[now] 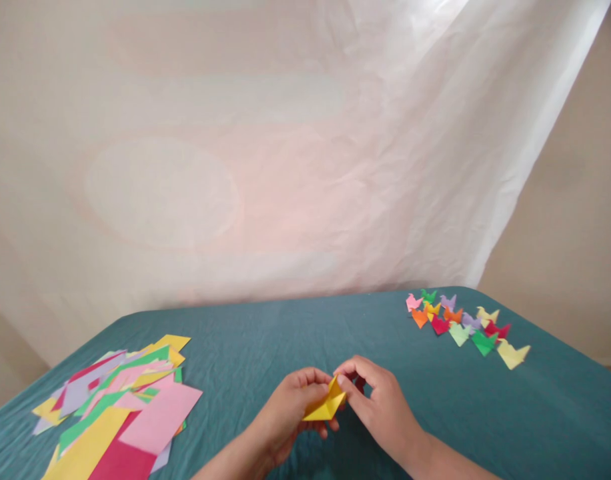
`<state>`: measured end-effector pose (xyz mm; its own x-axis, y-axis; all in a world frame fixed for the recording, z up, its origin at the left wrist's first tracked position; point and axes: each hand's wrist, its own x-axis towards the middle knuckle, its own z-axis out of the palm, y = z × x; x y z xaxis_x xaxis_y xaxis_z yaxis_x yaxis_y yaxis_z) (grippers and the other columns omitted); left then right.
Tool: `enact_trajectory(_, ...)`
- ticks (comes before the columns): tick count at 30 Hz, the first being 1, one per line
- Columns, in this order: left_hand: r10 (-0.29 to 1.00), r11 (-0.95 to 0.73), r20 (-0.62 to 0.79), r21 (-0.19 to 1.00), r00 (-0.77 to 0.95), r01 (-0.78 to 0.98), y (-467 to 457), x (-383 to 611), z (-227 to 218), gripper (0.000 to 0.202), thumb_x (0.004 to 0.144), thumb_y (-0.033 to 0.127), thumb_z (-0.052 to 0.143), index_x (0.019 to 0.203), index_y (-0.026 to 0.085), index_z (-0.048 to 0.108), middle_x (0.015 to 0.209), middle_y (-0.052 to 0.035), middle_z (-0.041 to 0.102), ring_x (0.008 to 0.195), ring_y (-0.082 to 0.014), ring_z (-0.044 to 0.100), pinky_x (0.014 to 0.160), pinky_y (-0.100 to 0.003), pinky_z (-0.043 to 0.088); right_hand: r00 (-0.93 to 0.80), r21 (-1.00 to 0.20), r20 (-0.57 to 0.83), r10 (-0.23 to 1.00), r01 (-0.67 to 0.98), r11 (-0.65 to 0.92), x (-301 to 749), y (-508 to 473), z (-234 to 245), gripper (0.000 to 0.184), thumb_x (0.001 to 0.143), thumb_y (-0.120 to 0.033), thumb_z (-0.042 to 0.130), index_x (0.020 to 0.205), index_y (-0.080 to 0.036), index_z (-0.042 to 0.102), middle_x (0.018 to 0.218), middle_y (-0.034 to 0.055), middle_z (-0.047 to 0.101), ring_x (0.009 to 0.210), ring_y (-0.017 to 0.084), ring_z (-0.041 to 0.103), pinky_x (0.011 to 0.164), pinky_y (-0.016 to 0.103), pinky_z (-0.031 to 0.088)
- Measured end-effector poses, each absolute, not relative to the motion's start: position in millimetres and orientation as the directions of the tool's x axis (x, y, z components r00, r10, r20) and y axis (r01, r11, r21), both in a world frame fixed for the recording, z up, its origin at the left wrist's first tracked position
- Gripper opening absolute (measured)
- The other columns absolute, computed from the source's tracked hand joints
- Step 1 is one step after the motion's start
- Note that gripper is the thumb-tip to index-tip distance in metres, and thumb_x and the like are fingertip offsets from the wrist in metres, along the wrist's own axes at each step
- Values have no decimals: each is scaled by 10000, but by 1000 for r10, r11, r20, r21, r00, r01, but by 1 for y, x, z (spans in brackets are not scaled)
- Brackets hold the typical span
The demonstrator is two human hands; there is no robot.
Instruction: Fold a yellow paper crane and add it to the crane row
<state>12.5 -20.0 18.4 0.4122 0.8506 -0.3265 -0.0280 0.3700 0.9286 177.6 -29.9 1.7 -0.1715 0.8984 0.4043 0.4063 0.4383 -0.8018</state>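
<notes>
A folded piece of yellow paper (326,405) is held between my two hands above the near middle of the table. My left hand (296,408) grips its left side, thumb on top and fingers beneath. At the paper's upper right tip, the thumb and forefinger of my right hand (378,405) pinch the pointed end. Creases show on the paper's face, and part of it is hidden behind the left thumb.
A loose heap of coloured paper sheets (160,412) lies at the left of the dark green tablecloth (265,347). At the far right sit several small folded paper birds (484,342) in many colours. A pale sheet (285,167) hangs behind the table.
</notes>
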Motion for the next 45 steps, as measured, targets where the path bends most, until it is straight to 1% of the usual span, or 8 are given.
enact_trajectory(6,882,281,-261,960,392,7,-19,13,13,302,786,439,589,840,152,513,703,-42,642,532,-136,605,463,-214,425,-153,-799,404,902,420,430,177,-29,4,177,889,-241,481,792,-197,622,717,-7,626,646,132,559,613,231,406)
enact_trajectory(10,895,215,-235,972,380,96,-19,13,12,325,795,488,561,836,170,511,643,-6,620,492,-120,573,476,-225,444,-139,-792,407,903,437,425,176,-30,4,178,884,-247,486,777,-195,619,711,-5,621,640,133,554,608,233,403)
enact_trajectory(15,904,186,-243,964,352,189,-19,13,9,329,803,509,526,821,182,501,616,12,595,458,-112,547,443,-210,422,-135,-787,416,899,443,430,176,-29,2,190,884,-258,488,757,-196,614,707,-7,616,640,133,550,609,234,404)
enact_trajectory(26,927,129,-209,958,311,257,-16,13,7,297,809,481,504,796,184,505,598,37,520,489,-116,514,463,-209,421,-127,-789,421,898,437,432,176,-30,3,185,884,-243,482,758,-196,610,716,-7,616,648,133,554,612,231,416)
enact_trajectory(33,957,-33,-75,931,280,363,-15,10,9,251,831,400,493,752,171,559,639,28,523,585,-117,490,550,-197,390,-108,-798,422,900,426,426,176,-30,5,174,883,-246,483,768,-195,604,719,4,617,652,138,564,618,233,435)
enact_trajectory(37,965,-93,-18,911,262,402,-16,10,11,231,835,358,483,731,169,566,636,25,529,620,-128,494,610,-211,388,-155,-812,401,903,395,429,175,-30,5,143,875,-252,496,819,-197,616,756,7,637,674,138,580,613,226,439)
enact_trajectory(40,967,-122,15,901,253,416,-19,13,15,223,835,336,477,721,166,565,664,17,541,650,-133,502,628,-213,381,-166,-817,376,912,406,411,173,-29,3,130,855,-250,526,788,-193,622,740,2,636,658,136,576,598,223,433)
enact_trajectory(45,966,-168,59,886,253,432,-25,16,22,241,858,325,445,721,164,560,689,3,562,674,-141,518,622,-210,375,-133,-826,360,924,414,381,172,-29,3,161,858,-233,513,752,-189,626,713,-3,632,645,132,572,589,222,426)
